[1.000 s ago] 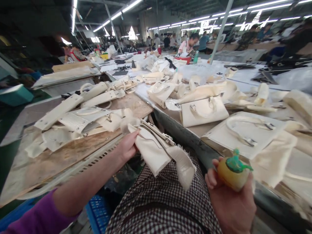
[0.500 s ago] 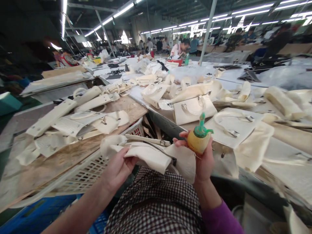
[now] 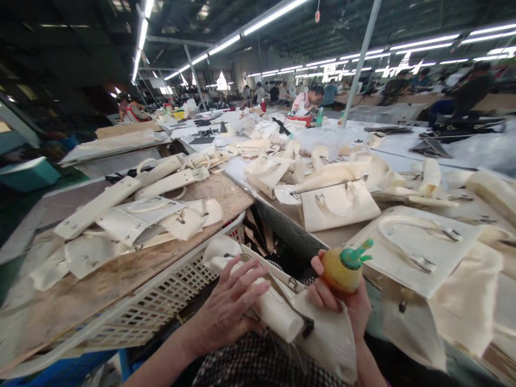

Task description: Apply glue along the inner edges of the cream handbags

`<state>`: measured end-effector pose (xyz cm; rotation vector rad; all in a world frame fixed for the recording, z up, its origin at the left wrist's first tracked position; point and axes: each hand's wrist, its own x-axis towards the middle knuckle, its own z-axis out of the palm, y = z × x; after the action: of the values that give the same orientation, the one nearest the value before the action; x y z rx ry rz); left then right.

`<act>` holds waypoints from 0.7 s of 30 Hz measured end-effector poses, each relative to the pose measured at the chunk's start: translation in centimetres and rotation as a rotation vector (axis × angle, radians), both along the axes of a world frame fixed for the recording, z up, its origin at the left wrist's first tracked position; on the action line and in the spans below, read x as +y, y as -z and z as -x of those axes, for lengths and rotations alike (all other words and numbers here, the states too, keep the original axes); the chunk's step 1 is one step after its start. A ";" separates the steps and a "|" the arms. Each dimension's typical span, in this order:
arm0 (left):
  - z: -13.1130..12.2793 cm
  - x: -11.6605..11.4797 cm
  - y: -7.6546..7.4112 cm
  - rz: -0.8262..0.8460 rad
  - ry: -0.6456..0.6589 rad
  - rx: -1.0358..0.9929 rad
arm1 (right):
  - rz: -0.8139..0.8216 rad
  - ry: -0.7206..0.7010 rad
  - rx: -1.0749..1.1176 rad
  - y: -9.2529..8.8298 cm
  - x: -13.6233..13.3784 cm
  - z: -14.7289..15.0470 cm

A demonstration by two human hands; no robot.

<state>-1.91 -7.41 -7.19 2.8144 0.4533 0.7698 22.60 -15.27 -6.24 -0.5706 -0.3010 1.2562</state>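
Observation:
A cream handbag [image 3: 278, 314] lies across my lap, its flap folded into a roll and a dark strip with a metal fitting running along it. My left hand [image 3: 237, 293] is closed over the rolled flap, fingers laid across the top and thumb below. In my right hand [image 3: 357, 306] is a round yellow squeeze bottle [image 3: 336, 270] with a green cap and nozzle, tilted to the right. The same hand is against the bag's right end, its palm partly hidden behind the cream material. Loose threads hang from the bag.
More cream handbags lie on the wooden table [image 3: 226, 189] at left and the right-hand table, including a white bag [image 3: 415, 247] with a looped handle. A white plastic basket [image 3: 161, 317] stands between me and the left table. Several people work farther back.
My left hand has shifted from pinching the flap's edge to lying over the flap, which is now rolled. Both hands and the bag sit lower and farther right; the bottle tips more to the right.

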 end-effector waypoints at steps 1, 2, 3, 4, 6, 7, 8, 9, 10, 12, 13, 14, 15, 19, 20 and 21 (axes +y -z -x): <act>-0.7 0.7 -0.2 -0.028 0.029 0.033 | 0.004 -0.005 0.003 0.0 0.1 -0.1; -1.5 1.5 -0.4 -0.028 0.053 0.053 | 0.006 -0.010 0.003 0.0 0.1 -0.2; -2.3 2.2 -0.6 -0.021 0.084 0.064 | 0.009 -0.010 -0.003 -0.1 0.2 -0.4; -3.0 2.8 -0.6 -0.021 0.120 0.072 | 0.012 -0.003 -0.011 -0.1 0.2 -0.6; -4.3 3.8 -0.6 -0.050 0.181 0.079 | 0.033 0.026 -0.040 -0.4 0.4 -1.1; -4.8 4.1 -0.5 -0.086 0.203 0.075 | 0.057 0.035 -0.055 -0.5 0.5 -1.3; -5.2 4.2 -0.5 -0.133 0.228 0.063 | 0.089 0.041 -0.074 -0.6 0.6 -1.5; -5.5 4.2 -0.3 -0.180 0.258 0.049 | 0.123 0.049 -0.097 -0.8 0.7 -1.7; -5.7 4.0 -0.2 -0.220 0.287 0.029 | 0.158 0.063 -0.125 -0.9 0.9 -1.8; -6.2 3.3 0.3 -0.265 0.324 -0.037 | 0.238 0.114 -0.186 -1.1 1.4 -1.7; -6.4 2.9 0.6 -0.265 0.315 -0.077 | 0.284 0.140 -0.206 -1.2 1.7 -1.5; -6.7 2.5 1.1 -0.259 0.300 -0.115 | 0.334 0.159 -0.209 -1.2 2.1 -1.2; -7.0 2.1 1.6 -0.250 0.292 -0.140 | 0.387 0.175 -0.199 -1.2 2.4 -0.9; -8.4 1.7 3.2 -0.196 0.403 -0.162 | 0.484 0.290 -0.162 -0.6 4.2 0.6; -8.5 1.7 3.4 -0.178 0.423 -0.179 | 0.475 0.332 -0.162 -0.5 4.6 0.9; -8.6 1.8 3.4 -0.165 0.425 -0.205 | 0.460 0.370 -0.160 -0.3 4.9 1.0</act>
<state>6.68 -5.65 -10.54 2.7834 -0.2454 1.0158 21.59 -10.36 -5.94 -1.0728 -0.0292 0.9199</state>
